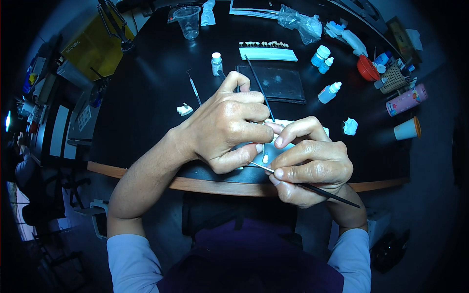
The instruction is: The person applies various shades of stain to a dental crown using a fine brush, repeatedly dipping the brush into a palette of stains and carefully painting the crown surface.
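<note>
Where the two hands meet above the near table edge (146,172), head view: tooth (265,158), small, white, on a thin pin, pinched between thumb and fingers of the left hand (227,128), which is curled shut around it, knuckles up, forearm entering from lower left. Brush (303,184), thin, dark handle, long axis running from lower right up-left; its pale tip lies just beside the tooth, slightly below and left of it. Right hand (312,163): fingers pressed together on the brush, pen-style, wrist low, fingertips touching the left hand's. Right hand is nearer the tooth's free side. Behind, well apart: second brush (259,87), dark tray (278,83), droppers (329,93), clear cup (188,22)
</note>
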The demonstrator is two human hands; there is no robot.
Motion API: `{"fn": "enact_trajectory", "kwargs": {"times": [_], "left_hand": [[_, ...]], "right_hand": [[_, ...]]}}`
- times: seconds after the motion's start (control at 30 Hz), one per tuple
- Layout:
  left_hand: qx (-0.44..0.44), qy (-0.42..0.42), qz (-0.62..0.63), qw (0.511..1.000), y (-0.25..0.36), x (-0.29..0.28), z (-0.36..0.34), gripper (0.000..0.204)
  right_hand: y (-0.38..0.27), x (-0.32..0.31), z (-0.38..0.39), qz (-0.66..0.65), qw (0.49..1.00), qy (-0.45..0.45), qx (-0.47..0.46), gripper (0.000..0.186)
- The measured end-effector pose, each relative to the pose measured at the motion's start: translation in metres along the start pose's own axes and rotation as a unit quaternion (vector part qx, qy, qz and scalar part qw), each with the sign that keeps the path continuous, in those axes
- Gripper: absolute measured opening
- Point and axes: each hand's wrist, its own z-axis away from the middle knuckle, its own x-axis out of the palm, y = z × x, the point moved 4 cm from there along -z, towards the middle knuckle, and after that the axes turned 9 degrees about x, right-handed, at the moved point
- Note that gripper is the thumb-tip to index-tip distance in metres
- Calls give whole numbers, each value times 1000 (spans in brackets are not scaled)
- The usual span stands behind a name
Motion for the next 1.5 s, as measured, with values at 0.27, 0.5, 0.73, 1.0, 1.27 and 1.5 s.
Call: {"fn": "enact_trajectory", "kwargs": {"times": [0.27,0.5,0.73,1.0,1.27,1.5], "left_hand": [[-7,2,0,1000,0,0,0,24],[-11,-11,1,1000,0,0,1,24],[0,-1,12,1000,2,-1,-1,20],[11,-4,24,1000,3,-3,1,34],[10,-18,29,999,1,-2,2,38],[10,-5,31,999,1,-1,1,38]], "right_hand": [[-1,2,0,16,1000,6,-10,13],[0,3,1,7,1000,10,-4,13],[5,-10,1,-73,997,23,8,14],[4,-11,-1,-66,998,0,8,12],[4,-8,3,-43,999,-12,0,16],[3,-8,1,-30,1000,-9,-4,18]]}}
